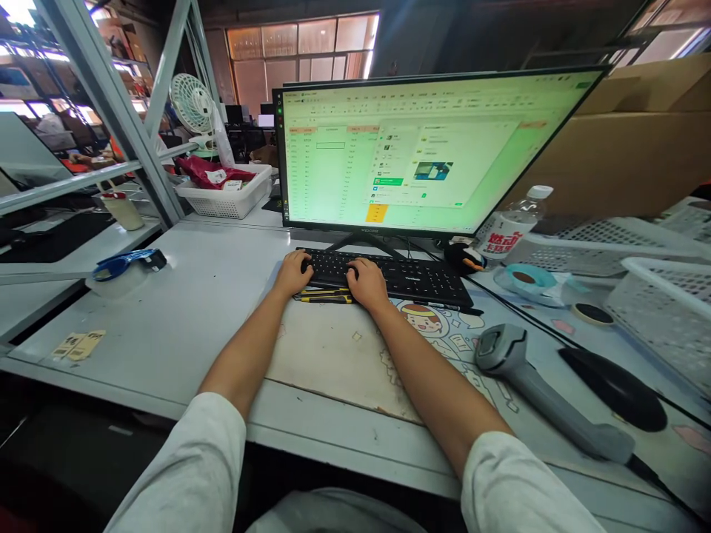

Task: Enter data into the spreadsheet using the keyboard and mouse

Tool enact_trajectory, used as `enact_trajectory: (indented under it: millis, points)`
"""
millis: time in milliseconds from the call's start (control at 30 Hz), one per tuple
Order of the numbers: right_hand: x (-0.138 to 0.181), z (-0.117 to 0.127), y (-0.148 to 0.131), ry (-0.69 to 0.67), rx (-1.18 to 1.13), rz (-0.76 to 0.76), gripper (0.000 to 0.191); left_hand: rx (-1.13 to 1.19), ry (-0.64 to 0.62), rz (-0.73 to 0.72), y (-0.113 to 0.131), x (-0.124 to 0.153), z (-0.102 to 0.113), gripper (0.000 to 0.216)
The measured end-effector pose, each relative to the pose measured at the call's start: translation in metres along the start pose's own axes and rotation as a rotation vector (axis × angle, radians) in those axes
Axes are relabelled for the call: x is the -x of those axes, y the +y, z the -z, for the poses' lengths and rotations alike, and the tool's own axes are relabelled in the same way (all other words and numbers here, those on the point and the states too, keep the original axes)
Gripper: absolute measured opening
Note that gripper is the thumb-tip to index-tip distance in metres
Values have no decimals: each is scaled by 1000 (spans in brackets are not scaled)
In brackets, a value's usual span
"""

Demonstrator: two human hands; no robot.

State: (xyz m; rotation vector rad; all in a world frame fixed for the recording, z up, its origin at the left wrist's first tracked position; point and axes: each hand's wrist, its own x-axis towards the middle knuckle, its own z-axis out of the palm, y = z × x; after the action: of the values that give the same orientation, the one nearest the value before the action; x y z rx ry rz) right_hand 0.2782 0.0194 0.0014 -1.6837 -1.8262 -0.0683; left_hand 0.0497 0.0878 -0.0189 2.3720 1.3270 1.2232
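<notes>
Single head cam, worn by the person at the desk [167,326]. Looks forward, tilted down: wearer's sleeves [194,451] nearest, keyboard [416,277] mid-range, monitor [333,178] just beyond, windows [316,37] far. Wide span, takes in metal post [103,85] left, cardboard box [627,155] right.
</notes>
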Motion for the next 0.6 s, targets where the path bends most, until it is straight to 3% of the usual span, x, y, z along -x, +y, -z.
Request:
enact_trajectory:
  millis: [367,600]
  points:
    - [-3,10,5,-32,25,-51,40,30,36,-45,3,-2,4,27]
    - [-14,14,-11,-138,43,-34,43,-18,13,-43,0,-3,1,29]
